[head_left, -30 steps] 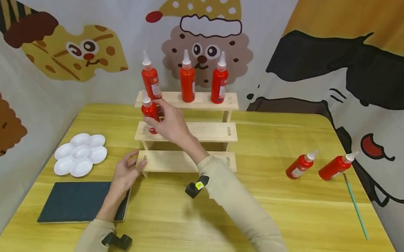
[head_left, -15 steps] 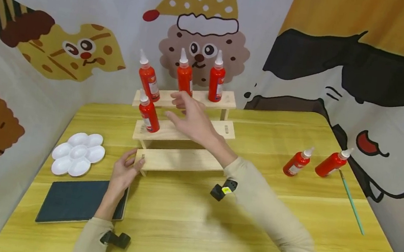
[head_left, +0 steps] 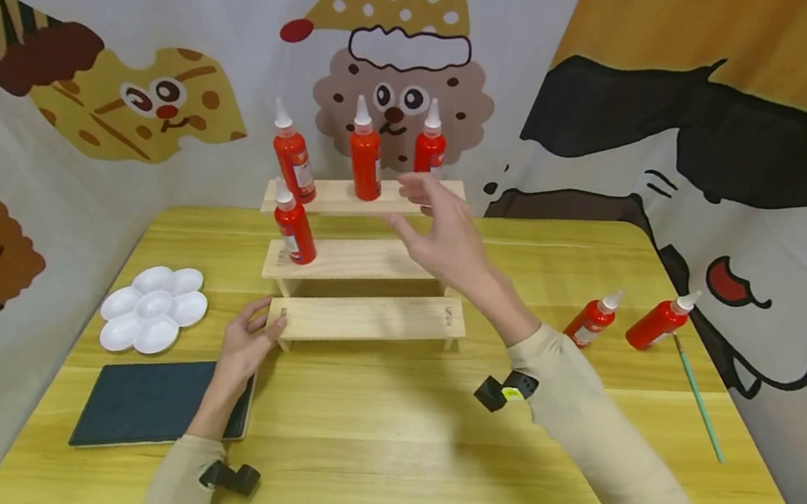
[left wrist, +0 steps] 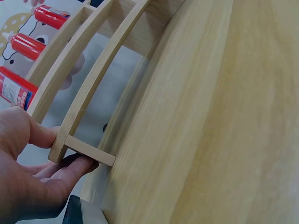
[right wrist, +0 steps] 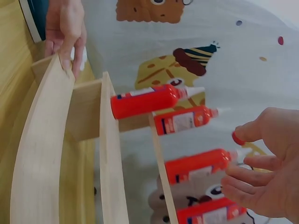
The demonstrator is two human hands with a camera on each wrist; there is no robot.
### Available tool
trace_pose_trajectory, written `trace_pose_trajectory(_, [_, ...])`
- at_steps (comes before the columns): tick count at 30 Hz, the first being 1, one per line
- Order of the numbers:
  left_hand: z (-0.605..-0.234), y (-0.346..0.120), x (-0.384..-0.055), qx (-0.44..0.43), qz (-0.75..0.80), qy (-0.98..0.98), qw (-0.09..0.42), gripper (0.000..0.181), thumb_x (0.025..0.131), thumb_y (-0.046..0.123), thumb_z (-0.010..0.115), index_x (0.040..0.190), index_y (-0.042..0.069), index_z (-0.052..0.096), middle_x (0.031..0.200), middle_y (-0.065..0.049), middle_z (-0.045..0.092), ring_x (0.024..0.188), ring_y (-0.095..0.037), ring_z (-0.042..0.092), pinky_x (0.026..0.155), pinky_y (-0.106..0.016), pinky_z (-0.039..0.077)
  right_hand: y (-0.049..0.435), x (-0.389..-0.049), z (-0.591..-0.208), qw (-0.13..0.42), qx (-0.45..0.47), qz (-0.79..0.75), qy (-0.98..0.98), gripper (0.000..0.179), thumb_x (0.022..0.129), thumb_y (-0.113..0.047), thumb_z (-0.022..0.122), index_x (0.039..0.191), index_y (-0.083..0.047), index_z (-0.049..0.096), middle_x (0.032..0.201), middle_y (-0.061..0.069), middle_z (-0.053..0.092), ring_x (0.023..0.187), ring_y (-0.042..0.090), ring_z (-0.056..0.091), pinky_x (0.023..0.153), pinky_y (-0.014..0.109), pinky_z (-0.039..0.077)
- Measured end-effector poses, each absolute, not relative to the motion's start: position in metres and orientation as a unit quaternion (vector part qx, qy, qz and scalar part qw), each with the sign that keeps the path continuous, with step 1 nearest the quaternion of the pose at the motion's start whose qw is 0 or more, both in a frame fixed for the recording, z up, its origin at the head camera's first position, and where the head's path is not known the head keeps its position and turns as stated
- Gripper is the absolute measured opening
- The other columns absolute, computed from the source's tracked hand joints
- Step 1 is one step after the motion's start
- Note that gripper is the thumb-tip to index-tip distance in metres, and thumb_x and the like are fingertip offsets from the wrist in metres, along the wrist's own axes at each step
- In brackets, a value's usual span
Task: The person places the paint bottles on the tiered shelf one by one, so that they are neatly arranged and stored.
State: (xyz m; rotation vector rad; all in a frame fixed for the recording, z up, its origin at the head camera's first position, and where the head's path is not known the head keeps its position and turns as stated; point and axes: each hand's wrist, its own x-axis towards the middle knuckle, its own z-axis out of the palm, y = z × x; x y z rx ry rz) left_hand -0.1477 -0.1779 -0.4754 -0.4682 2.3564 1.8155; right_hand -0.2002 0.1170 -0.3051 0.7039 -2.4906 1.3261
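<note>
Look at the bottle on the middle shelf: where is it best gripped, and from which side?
Probably round the body of the bottle, below its narrow white tip, coming from the right. It stands upright at the left of the middle shelf, and its cylindrical side suits wrapping; another bottle stands behind it, and the right hand is on its right.

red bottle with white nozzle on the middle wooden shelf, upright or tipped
Upright: the red bottle stands on the middle wooden shelf, its white nozzle pointing up.
</note>
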Motion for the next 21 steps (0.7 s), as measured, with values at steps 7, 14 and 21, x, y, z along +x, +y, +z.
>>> trace_pose_trajectory(7, [-0.475,-0.178,-0.148,-0.159,0.604,0.778,0.069,0.058,0.103,0.019,0.06,0.157,0.012,0.039,0.15,-0.023,0.052,0.126,-0.03,0.06,0.081,-0.013,0.052,0.152,-0.19,-0.301,0.155,0.217,0.463,-0.845,0.044,0.093,-0.007,0.072,0.133,0.003,0.057,0.132,0.019,0.065,0.121,0.032,0.062,0.105,0.045,0.051])
trace_pose_trajectory(14, [-0.474,-0.178,-0.147,-0.16,0.605,0.778,0.067,0.059,0.102,0.018,0.062,0.156,0.009,0.039,0.148,-0.025,0.053,0.115,-0.02,0.065,0.077,-0.012,0.051,0.19,-0.177,-0.295,0.201,0.17,0.434,-0.861,0.044,0.094,-0.009,0.072,0.133,0.003,0.058,0.135,0.019,0.064,0.124,0.033,0.061,0.108,0.047,0.047])
trace_pose_trajectory(21, [-0.475,-0.179,-0.147,-0.156,0.605,0.778,0.067,0.06,0.102,0.019,0.061,0.157,0.01,0.039,0.149,-0.025,0.052,0.121,-0.026,0.063,0.079,-0.013,0.052,0.228,-0.162,-0.292,0.215,0.113,0.433,-0.868,0.049,0.096,-0.012,0.07,0.14,0.001,0.053,0.141,0.02,0.058,0.131,0.036,0.054,0.114,0.05,0.041])
